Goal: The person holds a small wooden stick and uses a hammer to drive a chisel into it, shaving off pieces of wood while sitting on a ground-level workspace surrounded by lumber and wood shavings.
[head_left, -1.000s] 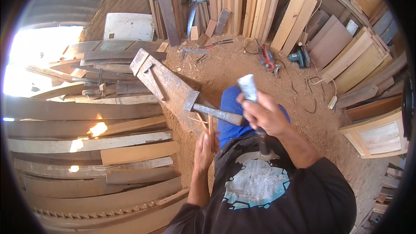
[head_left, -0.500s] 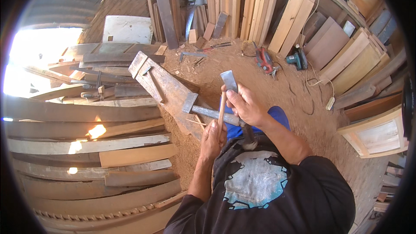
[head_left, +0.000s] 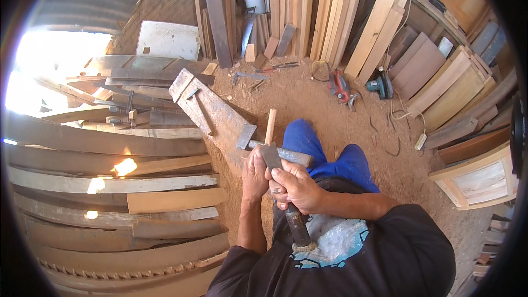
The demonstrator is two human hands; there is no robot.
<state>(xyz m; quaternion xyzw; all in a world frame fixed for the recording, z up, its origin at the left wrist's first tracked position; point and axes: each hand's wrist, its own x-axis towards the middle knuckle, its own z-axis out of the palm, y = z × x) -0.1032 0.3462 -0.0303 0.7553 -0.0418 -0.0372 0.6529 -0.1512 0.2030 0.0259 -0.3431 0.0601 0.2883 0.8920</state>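
A chisel with a wide steel blade (head_left: 270, 155) and a dark round handle (head_left: 297, 227) is in the closed grip of my right hand (head_left: 297, 185). Its handle end points back at my shirt. My left hand (head_left: 254, 175) is closed round a thin wooden stick (head_left: 271, 125), whose pale top shows beyond the blade. The blade lies across the stick close to my left fingers and hides its lower part. Just beyond my hands, a hammer (head_left: 246, 136) rests with its head on a worn plank (head_left: 221, 114) and its handle towards my knees.
A smaller hammer (head_left: 201, 111) lies further up the plank. Stacked boards (head_left: 104, 209) fill the left side. On the sawdust floor ahead are a red power tool (head_left: 340, 87), a green power tool (head_left: 379, 85) and cords. Upright timber (head_left: 335, 16) stands behind; a framed panel (head_left: 477, 179) is at right.
The chisel has come down along the stick towards my body, from its upper end to near my left hand. The stick's pale top is now uncovered.
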